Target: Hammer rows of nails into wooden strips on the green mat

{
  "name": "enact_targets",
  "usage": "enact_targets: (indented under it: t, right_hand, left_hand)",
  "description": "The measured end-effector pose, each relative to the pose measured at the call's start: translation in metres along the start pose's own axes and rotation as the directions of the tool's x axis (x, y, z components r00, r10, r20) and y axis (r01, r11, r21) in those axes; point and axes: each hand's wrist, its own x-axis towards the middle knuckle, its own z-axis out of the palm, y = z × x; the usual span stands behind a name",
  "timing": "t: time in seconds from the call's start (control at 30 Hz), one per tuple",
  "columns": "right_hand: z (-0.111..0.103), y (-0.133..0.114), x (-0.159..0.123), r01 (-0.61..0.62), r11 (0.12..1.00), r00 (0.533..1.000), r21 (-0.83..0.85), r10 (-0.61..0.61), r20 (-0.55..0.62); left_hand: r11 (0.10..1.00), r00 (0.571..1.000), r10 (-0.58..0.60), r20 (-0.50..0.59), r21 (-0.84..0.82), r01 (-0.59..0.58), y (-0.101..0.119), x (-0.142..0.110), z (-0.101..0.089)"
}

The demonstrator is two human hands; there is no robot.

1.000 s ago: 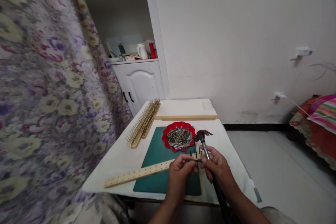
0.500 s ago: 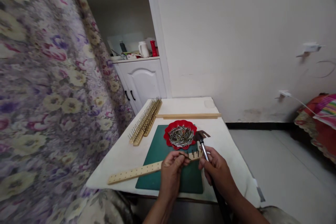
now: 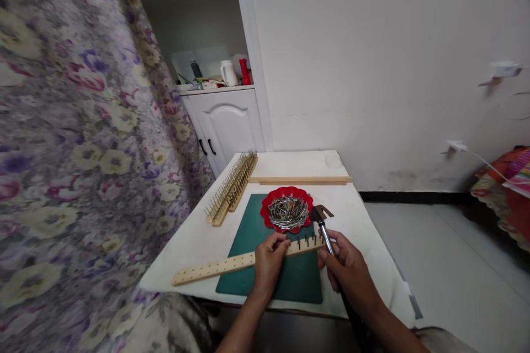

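Note:
My left hand [image 3: 270, 259] is closed in a pinch over a pale wooden strip [image 3: 211, 269] with rows of small holes; a dark nail, mostly hidden by the fingertips, is in that pinch. Several dark nails [image 3: 307, 240] stand upright in the strip's right end. My right hand [image 3: 350, 270] is wrapped round a claw hammer [image 3: 325, 231], its head raised just right of a red scalloped bowl [image 3: 265, 222]. Loose nails [image 3: 289, 213] fill the bowl. Beneath the strip lies a green cutting mat [image 3: 244, 231].
Wooden strips studded with upright nails [image 3: 232, 190] lie at the table's left side. Two bare wooden strips [image 3: 300, 181] lie across the back of the white table [image 3: 372, 253]. A floral curtain [image 3: 103, 149] hangs at the left, and a wall [image 3: 351, 66] rises behind.
My left hand has brought the nail from lying across the fingers down to the strip, uncovering more standing nails. The hammer stays in my right hand. The view has shifted slightly.

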Motion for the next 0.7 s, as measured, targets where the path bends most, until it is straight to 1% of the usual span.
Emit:
enact_targets:
  t: [0.13, 0.3, 0.4, 0.5, 0.57, 0.63, 0.7]
  right_hand:
    - [0.000, -0.001, -0.001, -0.008, 1.000, 1.000, -0.011, 0.009, 0.011]
    - [0.001, 0.000, -0.001, -0.041, 0.999, 0.998, -0.007, 0.041, 0.044]
    - [0.001, 0.003, -0.001, -0.055, 0.998, 0.990, 0.019, 0.052, 0.132]
    - [0.004, 0.009, 0.001, -0.067, 0.997, 0.968, 0.045, 0.054, 0.243]
    - [0.008, 0.012, 0.001, -0.085, 0.995, 0.955, 0.049, 0.067, 0.287]
    - [0.013, 0.015, 0.002, -0.100, 0.994, 0.953, 0.042, 0.084, 0.290]
    - [0.017, 0.017, 0.003, -0.105, 0.994, 0.960, 0.025, 0.095, 0.264]
  left_hand:
    - [0.999, 1.000, 0.001, 0.007, 0.033, -0.001, -0.001, 0.000, 0.000]
    - [0.997, 0.999, 0.033, 0.003, 0.063, -0.033, -0.002, 0.002, 0.001]
    - [0.995, 0.999, 0.043, 0.015, 0.089, -0.044, -0.001, 0.002, 0.002]
    - [0.995, 0.999, 0.046, 0.022, 0.093, -0.047, -0.001, 0.003, 0.002]
    - [0.996, 0.999, 0.041, 0.028, 0.083, -0.043, -0.003, 0.003, 0.003]
    - [0.997, 0.999, 0.036, 0.034, 0.074, -0.039, -0.004, 0.003, 0.003]
    - [0.996, 0.999, 0.039, 0.031, 0.074, -0.041, -0.007, 0.003, 0.004]
